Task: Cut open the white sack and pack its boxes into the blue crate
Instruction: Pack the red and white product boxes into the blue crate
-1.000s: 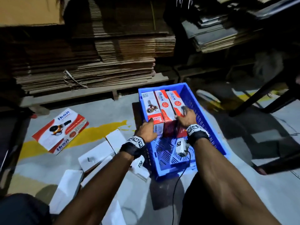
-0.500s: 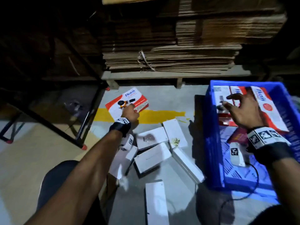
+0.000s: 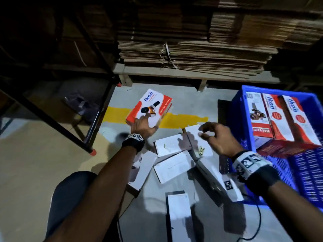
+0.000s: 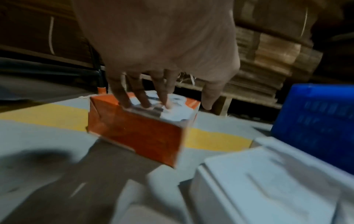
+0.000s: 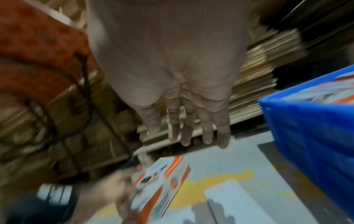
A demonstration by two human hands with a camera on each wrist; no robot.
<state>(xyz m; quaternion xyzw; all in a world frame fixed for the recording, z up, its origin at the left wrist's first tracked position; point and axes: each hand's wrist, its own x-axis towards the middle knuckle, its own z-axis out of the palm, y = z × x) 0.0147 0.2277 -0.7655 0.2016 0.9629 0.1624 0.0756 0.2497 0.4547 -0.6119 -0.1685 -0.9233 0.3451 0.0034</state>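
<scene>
My left hand (image 3: 142, 125) grips a red-and-white Ikon box (image 3: 153, 105) by its near end and holds it tilted just above the floor. In the left wrist view its fingers (image 4: 139, 97) lie on the top of that box (image 4: 134, 133). My right hand (image 3: 216, 137) hovers with relaxed, spread fingers, holding nothing, over plain white boxes (image 3: 171, 145) left of the blue crate (image 3: 237, 109). Three Ikon boxes (image 3: 272, 116) stand side by side at the crate's far end. The right wrist view shows the empty right hand (image 5: 191, 128), the lifted box (image 5: 162, 181) and the crate (image 5: 306, 128). No white sack is in view.
Several plain white boxes (image 3: 174, 167) lie scattered on the grey floor between my arms, one near my knee (image 3: 178, 212). A black metal stand leg (image 3: 94, 119) rises at the left. Stacked flat cardboard (image 3: 192, 49) on a wooden pallet lines the back. A yellow floor stripe (image 3: 183, 121) runs under the box.
My left hand left the crate, reached the Ikon box on the floor and lifted it. My right hand came out of the crate and moved left over the white boxes.
</scene>
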